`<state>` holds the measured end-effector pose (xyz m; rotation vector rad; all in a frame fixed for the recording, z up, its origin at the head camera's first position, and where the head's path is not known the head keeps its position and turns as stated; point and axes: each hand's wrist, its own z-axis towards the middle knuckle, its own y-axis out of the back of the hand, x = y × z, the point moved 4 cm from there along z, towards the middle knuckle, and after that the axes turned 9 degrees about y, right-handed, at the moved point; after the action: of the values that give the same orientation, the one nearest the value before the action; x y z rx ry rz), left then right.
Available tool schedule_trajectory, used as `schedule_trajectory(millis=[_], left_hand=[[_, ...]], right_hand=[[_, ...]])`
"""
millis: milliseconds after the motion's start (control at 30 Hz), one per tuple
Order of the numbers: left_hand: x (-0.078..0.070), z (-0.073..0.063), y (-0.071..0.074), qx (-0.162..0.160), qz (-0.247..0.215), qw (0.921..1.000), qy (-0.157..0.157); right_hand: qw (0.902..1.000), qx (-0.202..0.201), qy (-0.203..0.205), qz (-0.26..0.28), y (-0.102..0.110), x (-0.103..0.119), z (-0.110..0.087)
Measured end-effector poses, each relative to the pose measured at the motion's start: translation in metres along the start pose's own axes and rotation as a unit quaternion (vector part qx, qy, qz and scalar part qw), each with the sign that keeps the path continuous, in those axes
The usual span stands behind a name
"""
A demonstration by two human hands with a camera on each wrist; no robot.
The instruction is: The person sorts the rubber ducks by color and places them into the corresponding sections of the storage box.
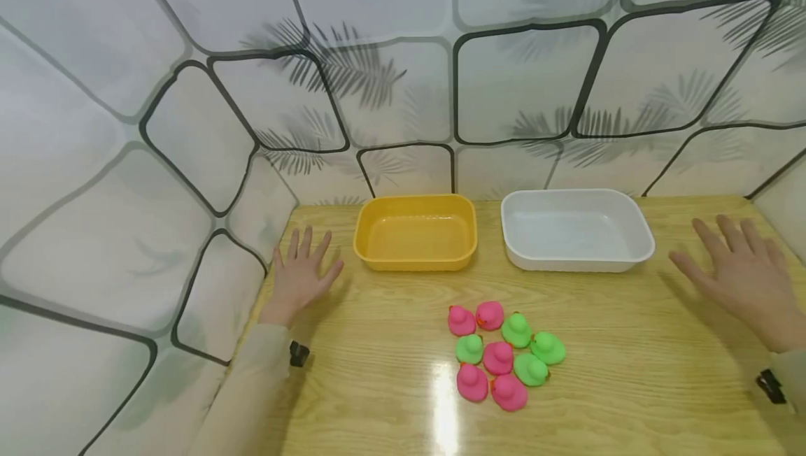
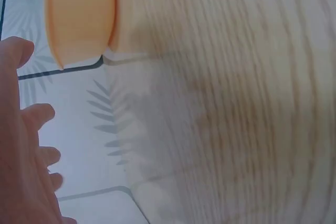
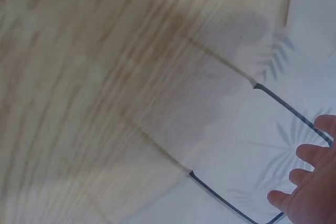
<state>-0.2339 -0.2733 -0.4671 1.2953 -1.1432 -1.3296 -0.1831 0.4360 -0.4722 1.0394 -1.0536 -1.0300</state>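
Note:
My left hand (image 1: 299, 281) is spread with straight fingers at the table's left side, left of the yellow tray (image 1: 415, 265). On the far right my right hand (image 1: 743, 274) is spread too, beside the white tray (image 1: 579, 264); neither hand holds anything. Between the hands, nearer to me, several pink and green toy ducks sit in a loose cluster, among them a pink duck (image 1: 499, 358) in the middle and a green duck (image 1: 548, 348) at the right. In the left wrist view the fingers (image 2: 39, 115) show beside the yellow tray's end; the right wrist view shows the other fingers (image 3: 312, 154).
The wooden table (image 1: 378, 358) meets a wall (image 1: 403, 113) patterned with stone outlines and leaves right behind the trays. Another wall (image 1: 126, 232) rises close along the left arm. Both wrists carry a dark strap (image 1: 299, 354).

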Motion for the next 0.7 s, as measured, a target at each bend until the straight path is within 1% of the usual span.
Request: schedule_trajectory(millis=[133,200,267,333,367,500,600,700], left_hand=[[-0.003,-0.002,0.002,0.001,-0.006,1.0000,0.001],[-0.005,-0.004,0.005,-0.002,-0.013,0.9999,0.003],[-0.009,-0.006,0.008,-0.012,-0.021,0.9997,0.004],[-0.013,-0.008,0.011,-0.026,-0.031,0.9992,0.001],[-0.016,-0.009,0.013,-0.034,-0.036,0.9988,-0.001],[-0.025,-0.015,0.017,-0.056,-0.076,0.9955,-0.015],[-0.032,-0.019,0.020,-0.068,-0.097,0.9926,-0.026],[-0.040,-0.022,0.022,-0.086,-0.114,0.9888,-0.042]], right_hand=[[0.9991,-0.036,0.021,0.006,0.005,0.010,0.003],[0.9975,-0.061,0.035,0.007,0.008,0.016,0.005],[0.9958,-0.077,0.047,0.016,0.011,0.023,0.007],[0.9946,-0.084,0.054,0.028,0.014,0.029,0.009],[0.9941,-0.085,0.058,0.036,0.015,0.032,0.011],[0.9947,-0.059,0.056,0.063,0.019,0.044,0.016],[0.9944,-0.044,0.057,0.077,0.021,0.056,0.020],[0.9921,-0.042,0.073,0.093,0.023,0.067,0.024]])
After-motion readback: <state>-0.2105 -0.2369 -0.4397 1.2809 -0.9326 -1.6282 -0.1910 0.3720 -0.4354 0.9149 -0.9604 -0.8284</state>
